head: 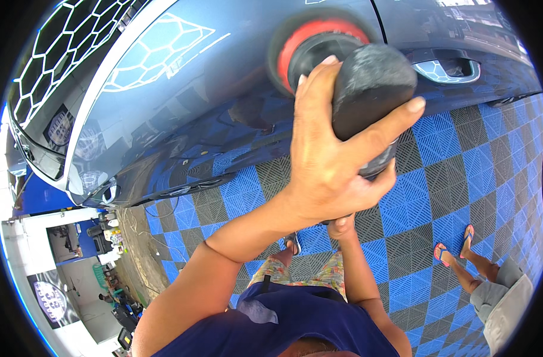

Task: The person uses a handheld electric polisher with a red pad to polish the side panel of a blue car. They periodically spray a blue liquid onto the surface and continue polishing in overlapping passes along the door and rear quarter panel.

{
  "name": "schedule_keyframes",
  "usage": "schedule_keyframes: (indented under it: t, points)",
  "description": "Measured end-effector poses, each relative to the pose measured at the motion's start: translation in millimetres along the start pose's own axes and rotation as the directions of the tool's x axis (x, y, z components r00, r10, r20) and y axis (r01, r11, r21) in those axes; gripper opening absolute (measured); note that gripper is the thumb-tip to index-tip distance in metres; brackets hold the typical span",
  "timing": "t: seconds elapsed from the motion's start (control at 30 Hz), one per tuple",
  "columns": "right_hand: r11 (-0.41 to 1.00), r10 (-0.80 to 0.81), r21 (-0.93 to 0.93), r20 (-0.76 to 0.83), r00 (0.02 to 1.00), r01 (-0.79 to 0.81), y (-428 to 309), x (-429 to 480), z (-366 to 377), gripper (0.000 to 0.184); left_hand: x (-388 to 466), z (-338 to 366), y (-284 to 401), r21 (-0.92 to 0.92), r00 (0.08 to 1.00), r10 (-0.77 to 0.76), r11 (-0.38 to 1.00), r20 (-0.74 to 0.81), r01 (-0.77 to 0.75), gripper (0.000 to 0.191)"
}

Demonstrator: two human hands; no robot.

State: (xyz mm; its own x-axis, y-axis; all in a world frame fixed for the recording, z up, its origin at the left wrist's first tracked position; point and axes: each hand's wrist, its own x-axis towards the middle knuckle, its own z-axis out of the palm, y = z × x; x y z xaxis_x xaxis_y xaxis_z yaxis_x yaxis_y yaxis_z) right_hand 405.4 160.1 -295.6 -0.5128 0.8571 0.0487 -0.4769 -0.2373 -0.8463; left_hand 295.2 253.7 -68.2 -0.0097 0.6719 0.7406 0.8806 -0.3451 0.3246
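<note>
A black car polisher [374, 89] rests against the glossy dark blue-grey car door panel [235, 67]. Its round red-edged backing plate and pad [294, 53] look blurred, as if spinning. My left hand [329, 156] is wrapped around the polisher's head, fingers spread over the front and thumb on the near side. Below it, my right hand [341, 226] is closed on the polisher's rear end, mostly hidden behind my left hand and wrist. Hexagonal lights are mirrored in the paint left of the pad.
A door handle [450, 71] lies right of the polisher, past a vertical panel gap. Blue and black grid tiles [405, 201] cover the floor. Another person's feet in flip-flops [442, 254] stand at the right. Shelves with bottles [113, 236] and a loose cable [133, 223] are at the left.
</note>
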Motion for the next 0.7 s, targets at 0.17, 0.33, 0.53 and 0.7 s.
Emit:
schedule_keyframes:
  t: [0.17, 0.33, 0.53, 0.7]
  points:
    - [1.000, -0.016, -0.008, -0.027, 1.000, 0.015, -28.0, 17.7, 2.5, 0.119, 30.6, 1.5, 3.6, -0.057, 0.994, 0.017, 0.998, -0.104, -0.023, 0.081]
    - [0.987, -0.075, -0.140, 0.061, 0.995, 0.083, -46.6, 40.2, 28.1, 0.126, 36.8, -38.5, -15.5, 0.038, 0.989, 0.088, 0.996, -0.122, -0.083, 0.086]
    - [0.950, -0.049, -0.297, 0.159, 0.986, 0.095, -37.5, 40.3, 30.8, 0.126, 10.6, -68.9, -19.0, 0.177, 0.996, 0.034, 0.984, -0.082, -0.019, 0.097]
    - [0.977, -0.067, -0.197, 0.078, 0.995, 0.081, -26.8, 27.1, 7.7, 0.129, 5.2, -33.8, -3.2, 0.157, 0.997, -0.010, 0.987, -0.075, 0.021, 0.081]
